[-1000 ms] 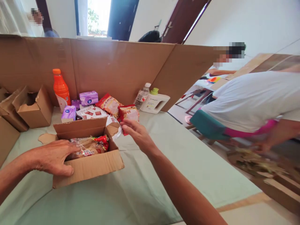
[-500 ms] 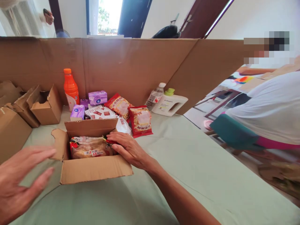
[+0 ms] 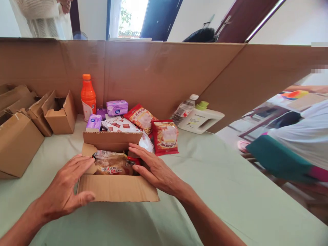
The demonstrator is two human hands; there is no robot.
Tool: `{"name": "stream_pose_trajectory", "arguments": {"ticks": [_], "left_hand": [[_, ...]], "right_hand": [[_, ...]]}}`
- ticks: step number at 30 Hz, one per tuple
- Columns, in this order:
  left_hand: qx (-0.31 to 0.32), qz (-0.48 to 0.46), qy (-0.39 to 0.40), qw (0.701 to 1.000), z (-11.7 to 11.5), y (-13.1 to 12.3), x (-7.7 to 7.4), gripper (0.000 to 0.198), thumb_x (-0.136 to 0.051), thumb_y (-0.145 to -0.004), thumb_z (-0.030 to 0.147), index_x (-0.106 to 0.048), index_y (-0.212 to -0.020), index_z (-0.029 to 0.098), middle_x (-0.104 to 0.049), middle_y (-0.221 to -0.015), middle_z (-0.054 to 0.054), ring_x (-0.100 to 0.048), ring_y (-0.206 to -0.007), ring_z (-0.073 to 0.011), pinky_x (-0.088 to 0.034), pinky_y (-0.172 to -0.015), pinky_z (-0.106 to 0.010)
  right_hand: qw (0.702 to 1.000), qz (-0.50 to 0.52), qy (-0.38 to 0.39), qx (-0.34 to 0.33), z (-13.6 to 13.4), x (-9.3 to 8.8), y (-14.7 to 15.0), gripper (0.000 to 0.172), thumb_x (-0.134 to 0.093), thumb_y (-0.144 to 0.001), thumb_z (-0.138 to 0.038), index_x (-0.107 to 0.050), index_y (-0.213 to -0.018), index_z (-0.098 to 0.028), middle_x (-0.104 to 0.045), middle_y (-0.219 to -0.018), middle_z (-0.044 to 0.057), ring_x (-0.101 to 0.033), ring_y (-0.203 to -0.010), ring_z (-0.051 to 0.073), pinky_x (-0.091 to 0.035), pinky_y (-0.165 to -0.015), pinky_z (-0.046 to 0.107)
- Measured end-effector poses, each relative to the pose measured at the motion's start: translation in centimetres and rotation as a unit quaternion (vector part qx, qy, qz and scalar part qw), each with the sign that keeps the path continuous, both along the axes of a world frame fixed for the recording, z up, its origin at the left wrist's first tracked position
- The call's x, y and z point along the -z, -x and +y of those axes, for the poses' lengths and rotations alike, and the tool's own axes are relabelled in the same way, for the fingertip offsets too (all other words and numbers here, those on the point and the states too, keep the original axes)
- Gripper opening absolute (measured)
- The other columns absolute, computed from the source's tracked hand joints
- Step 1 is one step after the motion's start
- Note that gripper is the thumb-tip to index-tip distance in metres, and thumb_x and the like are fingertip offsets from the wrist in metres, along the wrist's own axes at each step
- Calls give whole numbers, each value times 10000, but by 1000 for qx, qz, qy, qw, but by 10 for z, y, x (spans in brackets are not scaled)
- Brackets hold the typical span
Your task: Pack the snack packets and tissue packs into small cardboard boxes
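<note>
In front of me sits a small cardboard box (image 3: 118,188) with its front and back flaps standing out. Inside lies a clear-wrapped food packet (image 3: 112,163), brown with red corners and printed writing. My left hand (image 3: 66,182) is against the box's left side flap, fingers stretched over it and thumb apart near the front flap. On the other side my right hand (image 3: 156,169) rests at the right end, fingers extended and folding the side flap inward. That right flap is mostly hidden beneath the hand.
Behind the box are an orange drink bottle (image 3: 88,97), purple tissue packs (image 3: 117,108), a white snack bag (image 3: 120,124) and red snack packets (image 3: 165,136). A water bottle (image 3: 185,108) and white jug (image 3: 201,119) lean at the cardboard wall (image 3: 164,71). Cardboard boxes (image 3: 20,147) stand left. A seated person is at right.
My left hand has moved right onto the box's left flap, which now tilts inward. My right hand stays at the right end. The whole view has shifted, so things appear further right.
</note>
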State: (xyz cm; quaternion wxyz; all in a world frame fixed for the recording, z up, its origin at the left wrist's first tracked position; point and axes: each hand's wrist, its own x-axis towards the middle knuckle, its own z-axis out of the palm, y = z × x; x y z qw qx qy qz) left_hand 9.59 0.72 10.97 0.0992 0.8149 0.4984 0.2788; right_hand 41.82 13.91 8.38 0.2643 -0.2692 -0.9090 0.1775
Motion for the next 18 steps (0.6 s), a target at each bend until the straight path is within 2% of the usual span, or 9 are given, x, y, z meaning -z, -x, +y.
{"name": "stream_pose_trajectory", "arguments": {"ticks": [2, 4, 7, 9, 11, 14, 16, 18], "left_hand": [[8, 26, 42, 999, -2, 9, -8, 952, -583, -838, 820, -332, -1606, 318, -491, -1603, -115, -459, -1476, -393, -445, -1165, -624], [33, 59, 88, 994, -8, 16, -16, 1050, -654, -792, 811, -255, -1634, 328, -390, -1665, -113, -405, -1507, -404, -471, -1140, -613], [60, 103, 98, 988, -14, 21, -16, 927, -692, -881, 458, -189, -1649, 332, -345, -1689, -83, -383, -1526, -359, -469, -1156, -564], [43, 97, 60, 993, -12, 18, -7, 843, -620, -899, 276, -224, -1640, 338, -398, -1665, -63, -408, -1519, -320, -472, -1171, -521], [7, 50, 1, 999, -6, 12, 7, 734, -612, -929, 289, -327, -1603, 345, -515, -1590, -53, -484, -1473, -296, -471, -1185, -487], [-92, -46, -53, 993, 2, -2, 26, 500, -609, -975, 397, -507, -1464, 367, -707, -1360, -19, -622, -1338, -265, -516, -1150, -441], [-178, -91, -47, 979, 4, -14, 31, 448, -592, -993, 433, -529, -1431, 361, -748, -1251, -18, -696, -1222, -253, -580, -1065, -408], [-232, -119, -49, 964, 5, -24, 31, 566, -604, -987, 453, -434, -1516, 346, -715, -1285, -51, -713, -1172, -257, -600, -1028, -424]], "right_hand": [[1000, 19, -8, 6, -1, 0, -5, 473, -511, -1051, -322, -488, -1521, -271, -501, -1593, 119, -519, -1441, 267, -490, -1152, 494], [999, 47, -10, 5, 0, -1, -15, 451, -503, -1049, -262, -514, -1498, -304, -555, -1552, 90, -561, -1403, 247, -515, -1130, 464], [998, 68, 2, -9, 1, -2, -34, 498, -453, -1040, -159, -512, -1500, -339, -598, -1513, 59, -576, -1389, 218, -524, -1126, 424], [999, 48, 4, -22, 1, -3, -45, 556, -444, -1019, -127, -474, -1531, -342, -587, -1524, 61, -556, -1408, 216, -512, -1141, 427], [999, 14, 6, -48, -2, -5, -51, 608, -485, -999, -153, -408, -1575, -331, -547, -1560, 80, -506, -1452, 233, -480, -1170, 458], [997, -10, 19, -68, -9, -6, -50, 689, -641, -965, -332, -368, -1598, -317, -476, -1612, 111, -442, -1496, 290, -446, -1191, 498], [1000, 13, 20, -21, -11, -5, -43, 715, -685, -950, -425, -381, -1590, -328, -443, -1629, 124, -472, -1472, 321, -475, -1163, 506], [996, 60, 1, 63, -8, -3, -32, 733, -664, -969, -440, -328, -1613, -338, -383, -1657, 144, -516, -1434, 334, -508, -1127, 520]]}}
